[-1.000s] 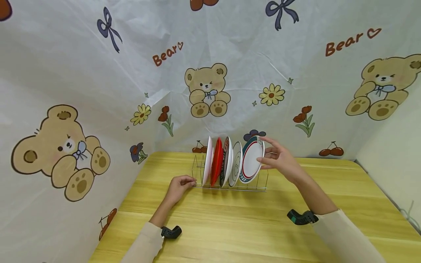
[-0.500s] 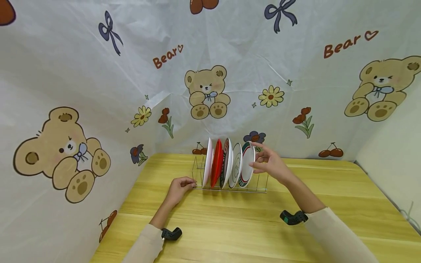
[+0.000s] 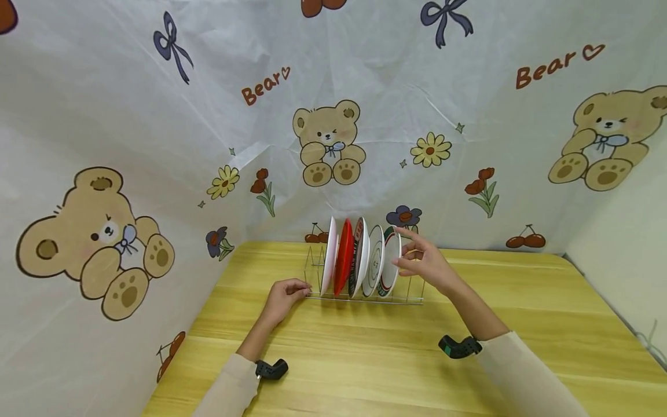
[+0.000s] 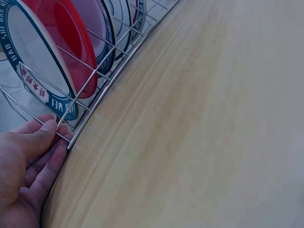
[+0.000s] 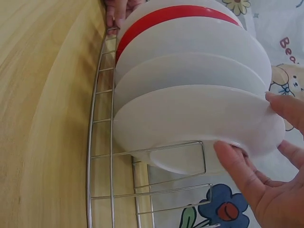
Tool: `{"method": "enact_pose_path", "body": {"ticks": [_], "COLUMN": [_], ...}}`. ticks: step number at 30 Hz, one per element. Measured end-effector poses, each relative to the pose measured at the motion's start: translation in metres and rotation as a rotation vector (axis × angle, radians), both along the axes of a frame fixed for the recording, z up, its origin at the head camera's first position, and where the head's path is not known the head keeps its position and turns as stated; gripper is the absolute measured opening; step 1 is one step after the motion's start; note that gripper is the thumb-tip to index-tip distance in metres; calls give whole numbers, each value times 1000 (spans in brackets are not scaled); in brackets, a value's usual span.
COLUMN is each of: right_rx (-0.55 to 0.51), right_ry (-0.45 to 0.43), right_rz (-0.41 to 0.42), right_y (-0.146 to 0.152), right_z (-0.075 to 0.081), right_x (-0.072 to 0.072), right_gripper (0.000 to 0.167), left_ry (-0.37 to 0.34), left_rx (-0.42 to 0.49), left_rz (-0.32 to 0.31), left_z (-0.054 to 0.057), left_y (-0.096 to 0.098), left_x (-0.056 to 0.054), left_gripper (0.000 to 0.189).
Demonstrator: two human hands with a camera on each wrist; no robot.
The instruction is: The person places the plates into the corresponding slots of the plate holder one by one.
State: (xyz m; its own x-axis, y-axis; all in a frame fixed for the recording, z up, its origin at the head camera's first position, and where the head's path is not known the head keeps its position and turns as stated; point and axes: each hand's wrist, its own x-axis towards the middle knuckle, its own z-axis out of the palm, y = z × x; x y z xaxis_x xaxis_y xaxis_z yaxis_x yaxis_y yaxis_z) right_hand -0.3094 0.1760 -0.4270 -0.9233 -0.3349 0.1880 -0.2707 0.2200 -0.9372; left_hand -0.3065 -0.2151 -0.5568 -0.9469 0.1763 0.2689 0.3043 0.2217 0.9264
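Note:
A wire dish rack [image 3: 416, 300] stands on the wooden table with several plates upright in it. My left hand [image 3: 283, 296] pinches the rack's left end wire, as the left wrist view shows up close. At the right of the row, my right hand [image 3: 429, 266] holds a white plate with a green and red rim [image 3: 392, 263] by its edge. In the right wrist view, the thumb is against the back of this plate [image 5: 199, 114] and another finger reaches its rim. To its left stand a white plate with line drawings [image 3: 373, 263], a dark-lettered plate [image 3: 358, 263], a red plate [image 3: 343, 258] and a pale plate [image 3: 329, 258].
A white cloth with printed bears [image 3: 328, 145] hangs behind and to the left of the table [image 3: 333, 353]. Rack wires [image 5: 161, 192] continue to the right of the last plate. A pale wall [image 3: 625, 231] stands on the right.
My right hand has moved left with the green-and-red-rimmed plate, which now stands more upright, close to the line-drawn plate. The left hand has stayed at the rack's end.

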Motion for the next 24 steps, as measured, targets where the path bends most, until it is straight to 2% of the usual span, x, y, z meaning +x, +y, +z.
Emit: {"method": "enact_pose_path", "body": {"ticks": [5,10,13,16,19,24], "right_rx": [-21,-83,-1,107,126,54], "right_ry": [-1,50,126,158,115,16], "right_rz": [-50,-241,-372,-436,-408,-328], "right_y": [5,16,23,30,35,39], "right_z": [-1,-11,-19,-30,-39,-50], "right_x": [7,13,15,17,18,17], "right_gripper": [70,51,44,42,46,50], "left_ry": [-9,-6,1,2,4,12], "left_rx": [-2,-2,3,10,13,3], "left_rz": [-4,0,3,4,4,-3], "left_z": [0,1,2,3,3,2], "left_y": [0,1,1,1,1,0], "left_x": [0,0,0,1,1,1], "left_gripper": [11,10,9,9,9,9]}}
